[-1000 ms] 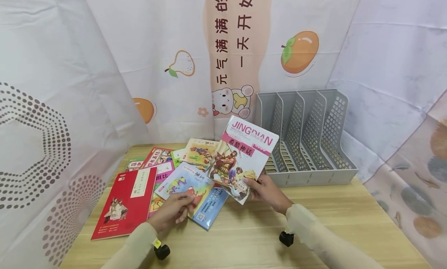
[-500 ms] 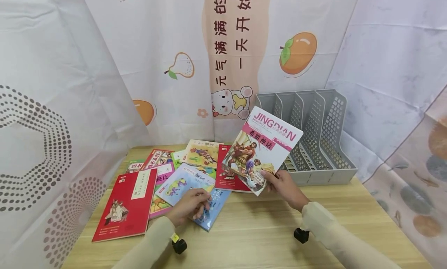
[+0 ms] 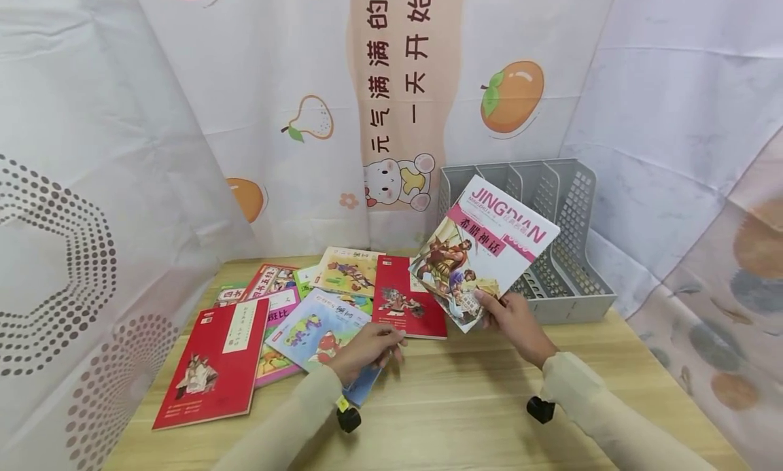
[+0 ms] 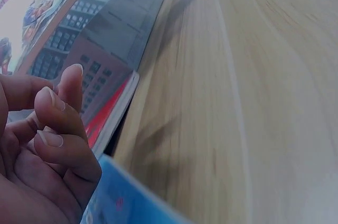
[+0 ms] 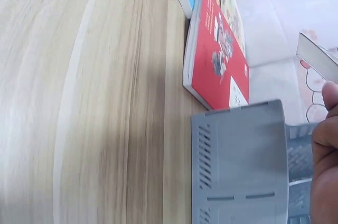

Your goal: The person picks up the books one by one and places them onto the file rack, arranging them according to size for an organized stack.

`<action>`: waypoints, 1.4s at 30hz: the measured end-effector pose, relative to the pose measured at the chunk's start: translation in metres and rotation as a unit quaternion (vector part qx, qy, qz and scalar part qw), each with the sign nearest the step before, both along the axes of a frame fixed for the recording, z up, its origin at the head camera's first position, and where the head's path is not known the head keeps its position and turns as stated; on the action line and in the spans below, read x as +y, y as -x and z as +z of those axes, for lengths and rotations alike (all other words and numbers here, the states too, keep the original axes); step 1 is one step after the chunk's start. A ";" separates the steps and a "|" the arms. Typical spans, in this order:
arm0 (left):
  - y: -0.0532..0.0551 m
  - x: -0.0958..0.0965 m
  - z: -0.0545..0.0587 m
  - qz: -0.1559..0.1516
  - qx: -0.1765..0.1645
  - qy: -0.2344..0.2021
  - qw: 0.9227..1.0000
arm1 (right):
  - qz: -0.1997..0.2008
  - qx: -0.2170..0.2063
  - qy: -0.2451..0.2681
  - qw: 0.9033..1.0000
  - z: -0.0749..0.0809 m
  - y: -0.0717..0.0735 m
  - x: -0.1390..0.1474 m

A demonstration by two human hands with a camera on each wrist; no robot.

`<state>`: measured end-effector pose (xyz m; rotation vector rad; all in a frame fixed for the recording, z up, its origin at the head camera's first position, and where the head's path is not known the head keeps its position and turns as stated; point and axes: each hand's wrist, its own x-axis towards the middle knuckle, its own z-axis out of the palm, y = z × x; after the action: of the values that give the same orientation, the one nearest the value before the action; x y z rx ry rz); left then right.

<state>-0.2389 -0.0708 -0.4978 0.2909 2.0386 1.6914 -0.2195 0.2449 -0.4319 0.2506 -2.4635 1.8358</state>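
Observation:
My right hand (image 3: 518, 325) grips a white book (image 3: 489, 253) with a pink band and a picture of warriors by its lower right corner. The book is held up and tilted in front of the grey file rack (image 3: 575, 309), covering part of its slots. My left hand (image 3: 367, 352), its fingers loosely curled with nothing in them, hovers over the right end of a light blue picture book (image 3: 308, 325). In the left wrist view a blue book edge (image 4: 132, 197) shows below that hand. A red book (image 3: 406, 308) lies flat between the two hands.
Several books overlap at the left of the wooden table (image 3: 453, 416), including a large red one (image 3: 214, 362), a pink-edged one (image 3: 278, 362) and a yellow picture book (image 3: 351, 270). Patterned curtains (image 3: 245, 83) stand behind and at both sides.
My right hand has carried the white book right and slightly up, in front of the rack, uncovering the red book. My left hand has shifted right over the blue books.

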 end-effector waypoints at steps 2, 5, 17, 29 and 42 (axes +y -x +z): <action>0.003 0.008 0.001 -0.002 0.006 -0.005 1.000 | -0.005 0.005 0.002 1.000 0.002 0.000 0.004; 0.006 0.021 0.004 -0.003 0.009 -0.010 1.000 | -0.013 0.011 0.005 1.000 0.004 0.000 0.010; 0.020 0.071 -0.003 0.003 0.019 -0.029 0.999 | -0.038 0.006 -0.004 0.999 0.010 -0.003 0.033; 0.032 0.112 0.003 0.001 0.020 -0.093 0.995 | -0.084 0.025 -0.050 0.995 0.013 -0.006 0.065; 0.041 0.135 0.005 0.038 0.024 -0.070 0.997 | -0.108 0.022 -0.058 0.992 0.005 -0.013 0.082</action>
<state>-0.2800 0.0643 -0.4931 0.3055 1.9913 1.8949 -0.2069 0.3266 -0.4270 0.0252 -2.4594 1.5891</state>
